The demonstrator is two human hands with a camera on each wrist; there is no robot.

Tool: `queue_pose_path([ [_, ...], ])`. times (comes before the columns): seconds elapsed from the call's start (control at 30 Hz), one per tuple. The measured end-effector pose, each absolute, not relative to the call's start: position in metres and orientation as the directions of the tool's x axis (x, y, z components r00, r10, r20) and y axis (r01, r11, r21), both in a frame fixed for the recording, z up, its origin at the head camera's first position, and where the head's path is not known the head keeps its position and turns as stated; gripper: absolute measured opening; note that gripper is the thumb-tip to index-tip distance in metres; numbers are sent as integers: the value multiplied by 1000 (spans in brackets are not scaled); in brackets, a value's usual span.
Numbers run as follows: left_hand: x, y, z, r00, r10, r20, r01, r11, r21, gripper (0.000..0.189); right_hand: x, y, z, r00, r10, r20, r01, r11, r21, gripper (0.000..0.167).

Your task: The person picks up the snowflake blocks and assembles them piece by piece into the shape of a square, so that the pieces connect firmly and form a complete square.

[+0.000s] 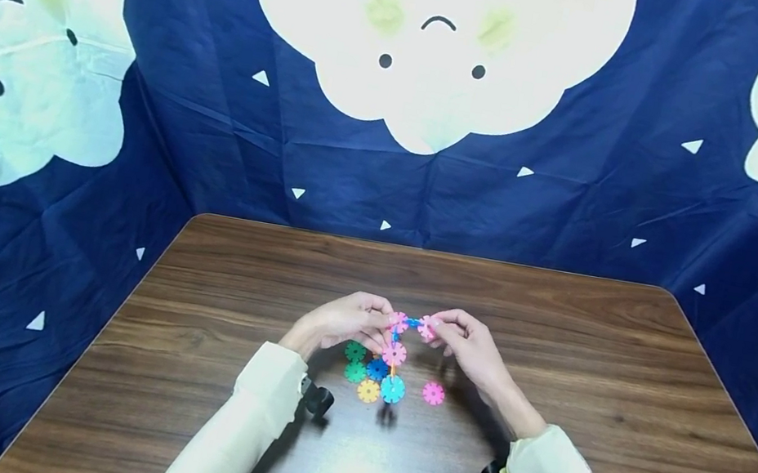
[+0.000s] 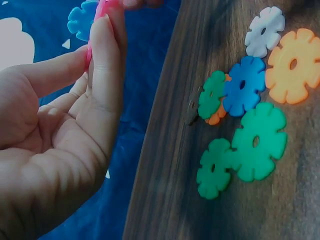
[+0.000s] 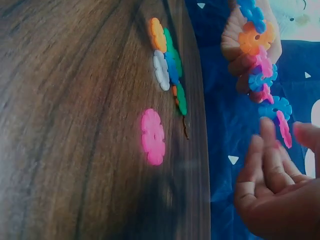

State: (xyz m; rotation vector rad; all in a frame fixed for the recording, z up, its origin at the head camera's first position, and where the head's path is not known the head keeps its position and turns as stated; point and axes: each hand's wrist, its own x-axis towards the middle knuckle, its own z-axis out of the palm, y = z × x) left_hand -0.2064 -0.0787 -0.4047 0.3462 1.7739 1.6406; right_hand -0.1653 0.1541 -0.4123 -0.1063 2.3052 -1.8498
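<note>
Both hands hold up a chain of interlocking plastic flower discs above the table. My left hand (image 1: 352, 320) pinches a pink flower disc (image 2: 101, 9) at the chain's corner between thumb and fingers. From there pink, orange and blue discs hang down, with a light blue disc (image 1: 392, 389) lowest in the head view. A blue disc (image 3: 276, 107) leads across to the pink end disc (image 3: 284, 129). Around that end disc are the thumb and fingertips of my right hand (image 1: 473, 347). The left fingers partly hide the discs they hold.
Loose flower discs lie below the hands: green (image 2: 260, 142), dark blue (image 2: 244, 86), orange (image 2: 294, 66), white (image 2: 265, 32) and brown (image 2: 193, 106). A lone pink disc (image 1: 433, 393) lies to their right. The wooden table (image 1: 174, 403) ends at a dark blue cloud-print curtain (image 1: 250, 158).
</note>
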Motion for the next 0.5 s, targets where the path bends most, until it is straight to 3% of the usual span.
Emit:
queue_pose_path([
  [0.13,-209,-84,-408,-736,604,-307,-269,155,951,11,-163,160,-419,-972,-194,-134,86,234,-968,34],
  [0.23,-211,-91,-410,-748,590,-305,-268,152,951,11,-159,168,-425,-955,-258,-149,62,317,-946,32],
  [0.5,-211,-110,-412,-767,577,-281,-255,127,959,8,-145,183,-435,-866,-494,-84,-282,619,-733,24],
])
